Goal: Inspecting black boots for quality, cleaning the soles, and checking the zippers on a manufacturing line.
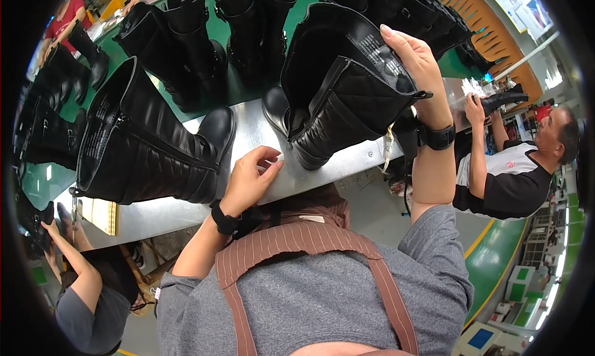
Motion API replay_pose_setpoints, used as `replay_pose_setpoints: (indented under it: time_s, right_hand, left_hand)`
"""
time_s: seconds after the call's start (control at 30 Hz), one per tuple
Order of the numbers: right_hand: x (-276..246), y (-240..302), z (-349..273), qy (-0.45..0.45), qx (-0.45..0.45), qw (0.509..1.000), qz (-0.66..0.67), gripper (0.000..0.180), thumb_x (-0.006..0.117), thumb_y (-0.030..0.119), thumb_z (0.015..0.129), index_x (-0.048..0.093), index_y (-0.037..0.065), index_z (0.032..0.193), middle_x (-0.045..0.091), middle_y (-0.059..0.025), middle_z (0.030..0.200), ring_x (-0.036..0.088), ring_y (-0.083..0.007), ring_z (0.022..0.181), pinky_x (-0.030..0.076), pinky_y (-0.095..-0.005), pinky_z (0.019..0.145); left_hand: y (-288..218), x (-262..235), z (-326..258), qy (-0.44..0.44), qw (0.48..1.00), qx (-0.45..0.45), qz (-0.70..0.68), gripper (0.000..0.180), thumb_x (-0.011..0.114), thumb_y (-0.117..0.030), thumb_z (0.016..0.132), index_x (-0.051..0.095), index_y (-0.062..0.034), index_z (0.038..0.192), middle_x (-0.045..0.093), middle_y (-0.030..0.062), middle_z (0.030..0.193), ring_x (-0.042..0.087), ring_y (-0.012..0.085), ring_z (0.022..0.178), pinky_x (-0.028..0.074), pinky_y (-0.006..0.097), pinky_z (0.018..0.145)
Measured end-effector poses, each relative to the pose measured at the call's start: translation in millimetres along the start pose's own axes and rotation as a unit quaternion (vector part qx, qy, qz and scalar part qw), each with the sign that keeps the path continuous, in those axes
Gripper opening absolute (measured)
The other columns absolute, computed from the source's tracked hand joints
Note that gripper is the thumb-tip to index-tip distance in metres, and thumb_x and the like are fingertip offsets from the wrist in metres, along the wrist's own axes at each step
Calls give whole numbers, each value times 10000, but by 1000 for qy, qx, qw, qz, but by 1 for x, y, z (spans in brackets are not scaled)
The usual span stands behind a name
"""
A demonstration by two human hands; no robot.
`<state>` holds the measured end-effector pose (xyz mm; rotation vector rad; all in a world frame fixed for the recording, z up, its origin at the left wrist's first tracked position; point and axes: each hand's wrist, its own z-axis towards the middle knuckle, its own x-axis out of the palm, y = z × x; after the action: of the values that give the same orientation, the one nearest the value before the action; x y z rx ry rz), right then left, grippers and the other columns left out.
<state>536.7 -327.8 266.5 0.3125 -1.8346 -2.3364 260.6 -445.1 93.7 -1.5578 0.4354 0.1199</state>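
Observation:
My right hand (421,61) grips the top rim of a tall black boot (347,105), thumb over the printed lining. The boot's shaft gapes open toward me, and its side is parted down to the foot. Low over the metal bench edge, my left hand (251,179) is closed, fingertips pinching a small white piece (273,163) whose kind I cannot make out. A second black boot (149,148) leans at the left, its side zipper done up and its toe pointing right. My left hand is just right of that boot, touching neither boot.
Several black boots (248,30) stand in rows along the green bench surface (204,102) behind the metal strip (347,161). A co-worker (505,164) at the right handles a dark boot (505,99). Another person (93,294) works at the lower left. A yellowish stack (99,215) lies near the left boot.

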Motion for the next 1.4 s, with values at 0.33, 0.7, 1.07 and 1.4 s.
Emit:
replay_pose_setpoints:
  time_s: [0.33, 0.7, 1.07, 1.4]
  right_hand:
    - [-2, -2, -1, 5, -15, 1000, -8, 281, 600, 249, 991, 717, -6, 992, 677, 49, 795, 574, 11, 663, 436, -146, 583]
    - [-2, -5, -2, 5, -16, 1000, -13, 262, 606, 253, 987, 713, 17, 1022, 683, 56, 830, 585, 21, 677, 425, -123, 591]
    - [16, -84, -122, -92, 174, 980, -41, 568, 596, 95, 817, 477, -12, 1362, 574, -59, 1109, 544, -146, 989, 451, -270, 855]
    - [86, -180, -134, -33, 88, 987, -128, 694, 810, 139, 740, 467, -32, 1318, 634, -153, 1203, 613, -224, 1114, 469, -343, 968]
  left_hand:
    - [3, 2, 0, 15, 1000, -24, 13, 248, 682, -154, 888, 656, 9, 1073, 704, 101, 906, 674, 155, 783, 531, 279, 716]
    - [9, 6, 0, 16, 999, -25, 26, 237, 690, -152, 885, 664, -4, 1069, 706, 85, 878, 660, 137, 766, 520, 275, 720]
    - [32, 11, 23, -14, 987, -58, -149, 358, 678, -126, 898, 576, 34, 1201, 674, 91, 888, 628, 116, 742, 523, 251, 677]
    - [30, -1, 71, 250, 954, -125, -105, 253, 596, -286, 986, 656, -51, 913, 656, 1, 731, 561, 55, 574, 419, 203, 496]
